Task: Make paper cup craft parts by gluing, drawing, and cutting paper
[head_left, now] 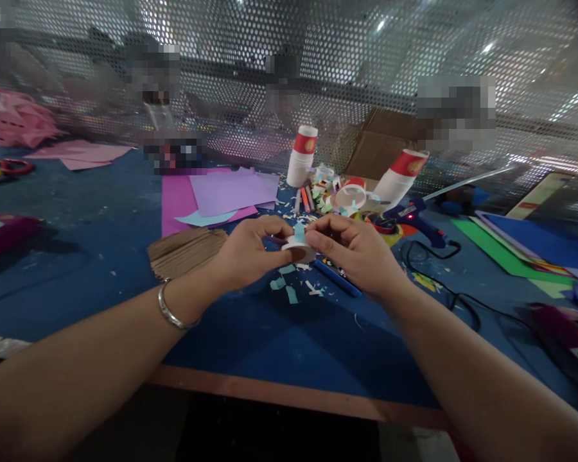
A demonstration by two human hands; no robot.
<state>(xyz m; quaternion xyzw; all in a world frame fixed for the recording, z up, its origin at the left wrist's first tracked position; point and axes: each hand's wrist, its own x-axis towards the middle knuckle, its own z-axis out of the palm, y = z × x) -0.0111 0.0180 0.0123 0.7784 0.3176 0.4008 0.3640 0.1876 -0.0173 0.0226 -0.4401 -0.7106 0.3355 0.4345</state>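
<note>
- Two-handed hold above a blue table (250,350): left hand (248,250) pinching a white round piece (296,246), right hand (354,250) with fingertips closed on its opposite edge, beside light-blue paper (299,231).
- Steady left, light right pressure should keep the paper straight.
- Scraps (291,295) lie below; glue gun (418,222), right.

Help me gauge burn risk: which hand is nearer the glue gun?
Right: the right hand is left of the glue gun, slightly nearer the camera; the left hand is farther left, beyond the white disc.
</note>
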